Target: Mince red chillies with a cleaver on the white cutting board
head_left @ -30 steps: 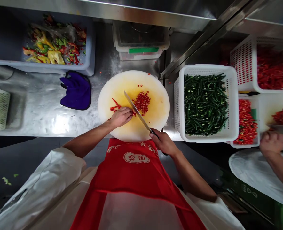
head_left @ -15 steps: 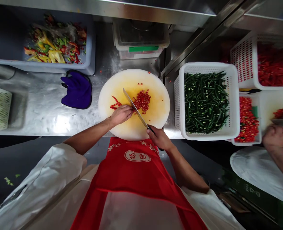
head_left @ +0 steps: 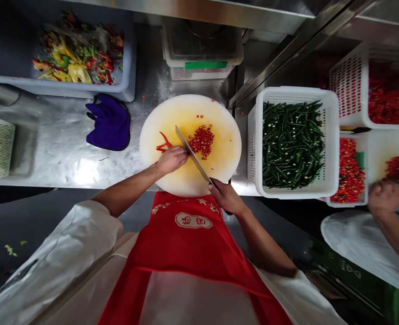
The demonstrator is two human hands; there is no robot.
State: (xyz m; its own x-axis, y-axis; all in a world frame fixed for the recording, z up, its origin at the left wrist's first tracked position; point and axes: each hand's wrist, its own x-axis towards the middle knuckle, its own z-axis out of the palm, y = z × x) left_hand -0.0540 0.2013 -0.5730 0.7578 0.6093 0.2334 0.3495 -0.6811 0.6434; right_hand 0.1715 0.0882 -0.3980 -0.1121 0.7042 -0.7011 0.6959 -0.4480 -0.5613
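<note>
My right hand [head_left: 225,197] is closed round the black handle of a long knife [head_left: 196,161], its blade slanting up and left across the round cutting board [head_left: 155,113]. Beside the blade, my left hand [head_left: 172,160] presses down with curled fingers on red chilies [head_left: 163,143], whose tails stick out to its left; the part under the fingers is hidden. A heap of chopped chili rings [head_left: 202,141] lies to the right of the blade. Two or three stray rings sit above the heap.
Right of the board stands a white basket of green chilies [head_left: 292,144], with red chopped chilies [head_left: 350,169] beyond it. A co-worker's hand [head_left: 387,196] works at far right. A purple glove [head_left: 108,122], a scrap bin [head_left: 128,81] and a lidded box [head_left: 202,49] surround the board.
The view has shifted slightly. My hands and the knife keep nearly the same place on the board. At far right the co-worker's hand has moved a little.
</note>
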